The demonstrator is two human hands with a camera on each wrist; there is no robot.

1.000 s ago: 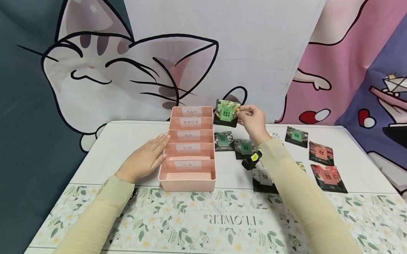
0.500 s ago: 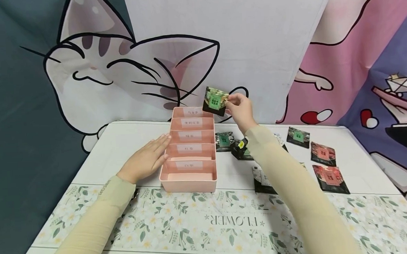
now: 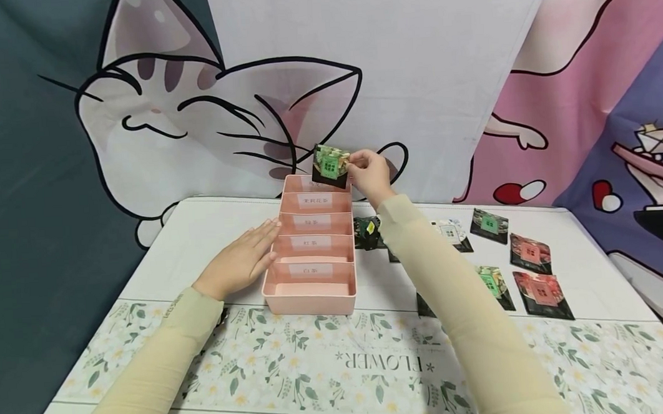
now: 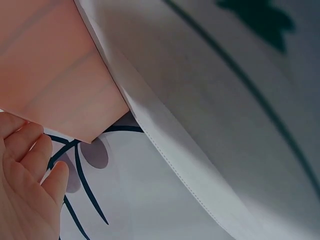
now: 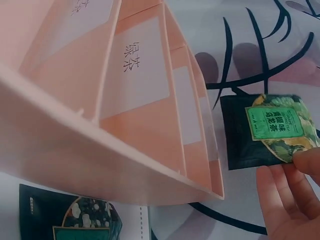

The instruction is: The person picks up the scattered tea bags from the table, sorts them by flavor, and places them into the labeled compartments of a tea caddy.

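Between thumb and fingers my right hand (image 3: 372, 175) pinches a black tea sachet (image 3: 330, 167) with a green label and a yellow-green leaf print. In the head view the sachet overlaps the rearmost compartment of a pink divided box (image 3: 313, 303). Seen from the right wrist, the sachet (image 5: 267, 131) is tilted, with thumb and fingers at one edge. White labels with Chinese characters mark the box's compartments. My left hand (image 3: 237, 260) lies with straight fingers against the box's left side; the left wrist view shows those fingers (image 4: 31, 145) along the pink wall.
Right of the box lie more sachets: a dark green-labelled one (image 3: 489, 225), two red ones (image 3: 531, 253), a white-patterned one (image 3: 452, 234) and a yellow-green one (image 3: 494, 286). My right arm partly covers others. A floral cloth strip (image 3: 295, 371) crosses the front; a cat-print curtain (image 3: 414, 71) hangs behind.
My right hand has carried the pinched sachet leftward, from right of the box to over its rear compartment, rising at first. The left hand has stayed at the box's side.
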